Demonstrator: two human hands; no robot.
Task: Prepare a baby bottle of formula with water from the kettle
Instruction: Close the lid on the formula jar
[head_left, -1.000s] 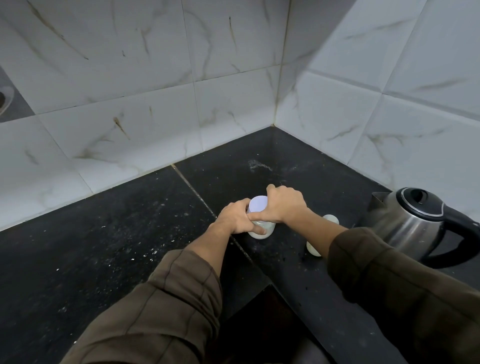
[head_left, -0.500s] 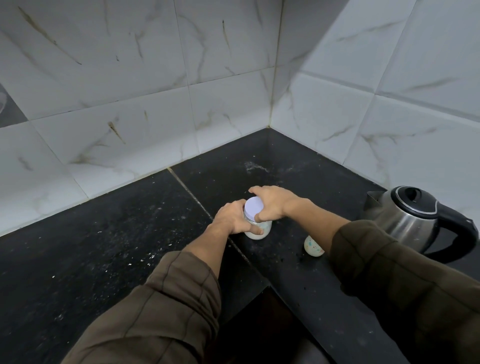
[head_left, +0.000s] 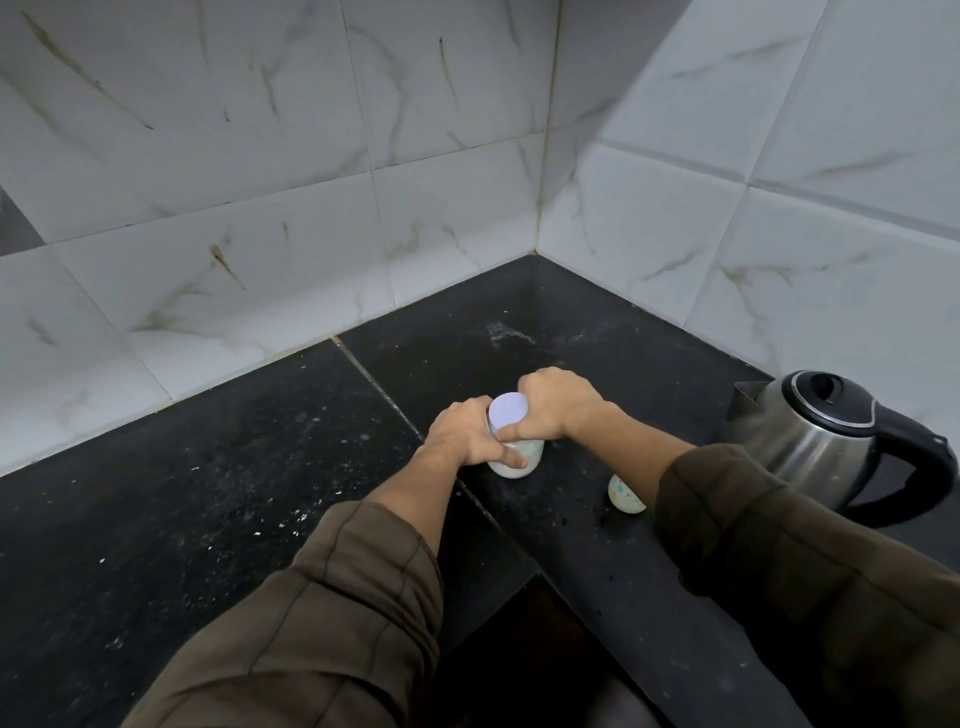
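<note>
Head view. Bottle (head_left: 522, 460) stands upright on the black counter (head_left: 249, 499), out from the wall corner, well left of the kettle (head_left: 810, 441). It is small and pale, likely light, stiff plastic. The smooth wall may slip or spin, so hold low round the body and take the cap (head_left: 508, 410) at its rim. Left hand (head_left: 465, 436) wraps the body, thumb across the front. Right hand (head_left: 558, 405) arches over, pinching the cap's edge. Both forearms reach forward. A speckled piece (head_left: 626, 496) lies beside the right forearm.

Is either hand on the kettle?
No, the left hand and right hand both grip the bottle; the kettle stands apart.
</note>
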